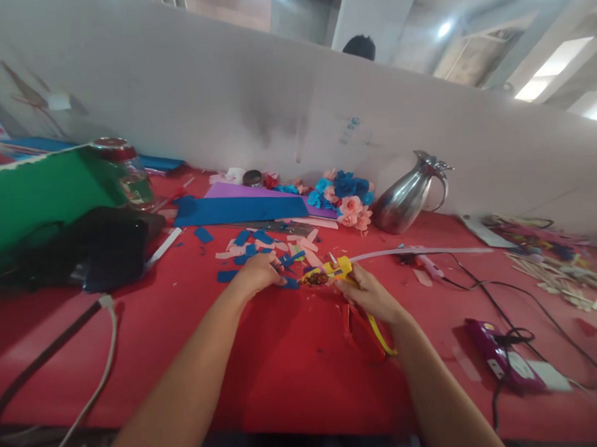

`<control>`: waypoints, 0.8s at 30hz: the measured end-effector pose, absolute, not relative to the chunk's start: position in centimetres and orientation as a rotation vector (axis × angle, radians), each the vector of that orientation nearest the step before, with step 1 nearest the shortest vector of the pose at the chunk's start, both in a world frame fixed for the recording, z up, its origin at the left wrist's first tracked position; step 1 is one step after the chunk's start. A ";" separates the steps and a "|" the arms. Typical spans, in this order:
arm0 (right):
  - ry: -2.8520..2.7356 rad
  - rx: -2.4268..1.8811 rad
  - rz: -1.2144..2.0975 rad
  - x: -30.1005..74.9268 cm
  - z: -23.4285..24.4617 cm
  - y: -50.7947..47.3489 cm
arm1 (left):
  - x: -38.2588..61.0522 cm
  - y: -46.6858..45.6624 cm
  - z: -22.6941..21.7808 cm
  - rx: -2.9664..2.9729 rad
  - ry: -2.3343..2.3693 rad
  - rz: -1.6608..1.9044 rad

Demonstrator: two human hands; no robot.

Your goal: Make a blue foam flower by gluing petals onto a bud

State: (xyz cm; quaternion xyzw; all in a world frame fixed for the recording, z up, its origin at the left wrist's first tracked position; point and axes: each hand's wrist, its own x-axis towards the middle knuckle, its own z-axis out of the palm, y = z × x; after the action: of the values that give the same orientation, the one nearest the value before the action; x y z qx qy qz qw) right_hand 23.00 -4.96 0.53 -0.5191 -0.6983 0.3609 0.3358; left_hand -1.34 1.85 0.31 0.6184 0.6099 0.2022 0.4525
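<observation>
My left hand (261,273) is closed, its fingertips pinching a small blue paper strip (294,258). Just right of it, my right hand (366,288) is wrapped around a yellow tool (341,268) that looks like a glue gun. A long translucent stick (420,250) runs rightward from behind this tool. Between the hands lies a brownish, speckled clump (314,278), close to the tool's front end. Curved yellow and red handles (379,336), of a tool I cannot make out, lie beneath my right wrist. Blue and pink paper pieces (264,237) are scattered beyond my left hand.
Paper flowers (350,197) and a steel jug (408,194) stand along the wall. Blue sheets (242,210) lie at the back. A glass jar (135,182) and dark bag (114,253) are left. A purple box (505,356), cords and wooden sticks (556,280) lie right.
</observation>
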 end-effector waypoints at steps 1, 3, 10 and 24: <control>-1.832 -1.369 0.934 22.9 0.6 -5.0 | -1.3 1.8 0.4 1.514 1.499 0.502; -1.851 -1.402 0.902 22.8 0.7 -5.0 | -1.3 1.7 0.4 1.490 1.486 0.517; -1.873 -1.466 0.815 22.6 0.2 -4.9 | -1.2 1.7 0.5 1.450 1.470 0.535; -1.809 -1.479 0.798 22.4 0.0 -4.7 | -1.3 1.8 0.3 1.515 1.461 0.525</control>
State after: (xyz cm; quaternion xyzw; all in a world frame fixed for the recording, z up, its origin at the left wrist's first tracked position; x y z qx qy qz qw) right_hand 22.40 -4.73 -0.04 -0.5655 -0.6917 0.3050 0.3298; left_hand -1.32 1.82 0.30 0.6176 0.5956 0.2141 0.4669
